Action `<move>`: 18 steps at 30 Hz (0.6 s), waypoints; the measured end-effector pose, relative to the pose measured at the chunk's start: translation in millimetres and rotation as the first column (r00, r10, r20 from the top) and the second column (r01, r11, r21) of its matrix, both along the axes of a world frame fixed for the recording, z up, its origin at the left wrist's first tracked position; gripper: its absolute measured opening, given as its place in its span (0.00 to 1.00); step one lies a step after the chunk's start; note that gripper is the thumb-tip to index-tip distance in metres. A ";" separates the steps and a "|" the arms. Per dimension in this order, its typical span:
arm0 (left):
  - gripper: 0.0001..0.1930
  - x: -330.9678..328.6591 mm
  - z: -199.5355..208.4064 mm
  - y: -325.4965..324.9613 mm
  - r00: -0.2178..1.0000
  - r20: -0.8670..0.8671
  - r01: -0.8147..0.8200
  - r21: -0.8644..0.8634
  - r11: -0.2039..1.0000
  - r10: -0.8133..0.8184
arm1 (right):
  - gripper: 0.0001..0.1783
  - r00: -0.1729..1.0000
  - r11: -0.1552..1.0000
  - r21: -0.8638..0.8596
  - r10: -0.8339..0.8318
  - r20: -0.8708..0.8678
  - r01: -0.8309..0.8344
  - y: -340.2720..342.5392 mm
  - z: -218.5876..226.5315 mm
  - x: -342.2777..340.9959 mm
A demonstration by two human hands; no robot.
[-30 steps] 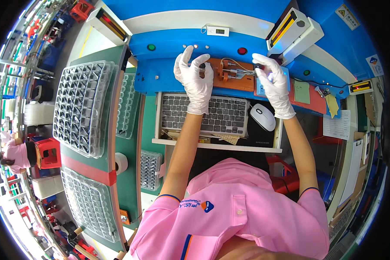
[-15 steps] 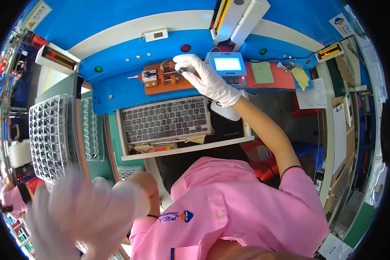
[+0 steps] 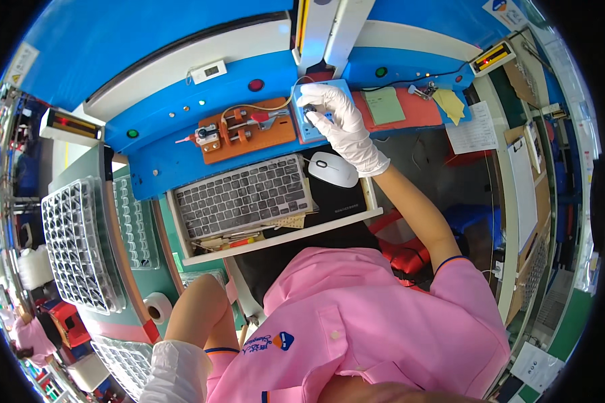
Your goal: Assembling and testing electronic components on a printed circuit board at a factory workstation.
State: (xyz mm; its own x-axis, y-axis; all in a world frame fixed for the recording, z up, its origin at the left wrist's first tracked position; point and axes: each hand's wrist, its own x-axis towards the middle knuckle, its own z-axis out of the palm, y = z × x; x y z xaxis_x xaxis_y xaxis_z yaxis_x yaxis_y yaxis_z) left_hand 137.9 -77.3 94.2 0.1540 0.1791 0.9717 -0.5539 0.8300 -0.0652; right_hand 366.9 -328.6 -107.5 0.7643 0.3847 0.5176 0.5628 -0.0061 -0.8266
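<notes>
My right hand (image 3: 346,127), in a white glove, pinches a small black part (image 3: 308,111) between thumb and fingers. It is over the blue instrument box (image 3: 336,88), covering most of its face. Just left of it lies an orange-brown fixture board (image 3: 279,132) with a toggle clamp that has a red handle, and a pink-tipped piece at its left end. At the lower left edge, my left hand (image 3: 173,373), also gloved, shows only its cuff and back. Its fingers are out of sight, near a clear plastic tray (image 3: 124,356).
A pull-out drawer holds a keyboard (image 3: 245,195), a white mouse (image 3: 333,169) and loose tools. Clear trays of small dark parts (image 3: 77,245) are stacked at left, with a white roll (image 3: 158,307) close by. Green (image 3: 383,106) and yellow notes (image 3: 448,105) lie on the right.
The view has shifted and turned slightly. My right hand has moved right, from above the fixture to the instrument box, still pinching the black part. My left hand has dropped toward the lower edge.
</notes>
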 end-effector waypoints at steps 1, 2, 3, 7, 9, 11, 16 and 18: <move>0.09 -0.6 -1.3 1.2 0.999 0.016 0.041 0.010 0.999 -0.042 | 0.24 0.999 1.000 0.006 0.009 -0.044 -0.009 2.8 -2.9 -3.1; 0.09 -0.2 -2.2 2.0 0.996 0.033 0.085 0.021 0.996 -0.085 | 0.24 0.996 1.000 0.014 0.017 -0.086 -0.016 5.8 -4.5 -5.8; 0.09 0.5 -2.9 2.7 0.990 0.050 0.129 0.033 0.991 -0.131 | 0.24 0.992 0.999 0.023 0.024 -0.127 -0.021 8.2 -5.3 -7.7; 0.10 -4.2 -1.6 12.7 0.936 0.130 0.316 0.101 0.943 -0.327 | 0.23 0.990 0.998 -0.041 0.049 -0.135 -0.055 20.0 10.1 -7.9; 0.11 -15.3 -15.7 25.1 0.834 0.176 0.516 0.085 0.852 -0.523 | 0.22 0.990 0.997 -0.063 -0.042 -0.134 0.034 -18.1 3.4 -2.8; 0.11 -12.3 -11.9 25.8 0.779 0.218 0.572 0.140 0.809 -0.588 | 0.21 0.992 0.996 -0.017 0.088 -0.093 -0.090 11.9 8.5 0.4; 0.12 -14.6 -2.9 72.1 0.687 0.332 0.574 0.299 0.762 -0.647 | 0.18 0.970 0.976 -0.026 0.216 0.108 -0.215 75.1 37.1 14.7; 0.13 102.9 -11.1 -1.5 0.689 0.410 0.501 0.327 0.801 -0.598 | 0.16 0.955 0.996 -0.072 0.073 0.286 -0.055 72.3 52.7 27.2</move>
State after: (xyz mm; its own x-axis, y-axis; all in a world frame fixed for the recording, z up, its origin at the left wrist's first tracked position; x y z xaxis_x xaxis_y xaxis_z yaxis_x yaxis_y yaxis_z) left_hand 240.8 -78.8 83.1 -0.3139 0.0325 0.9489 0.0684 0.9976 -0.0115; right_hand 394.1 -256.3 -54.8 0.5587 0.4666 0.6857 0.7780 -0.0085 -0.6282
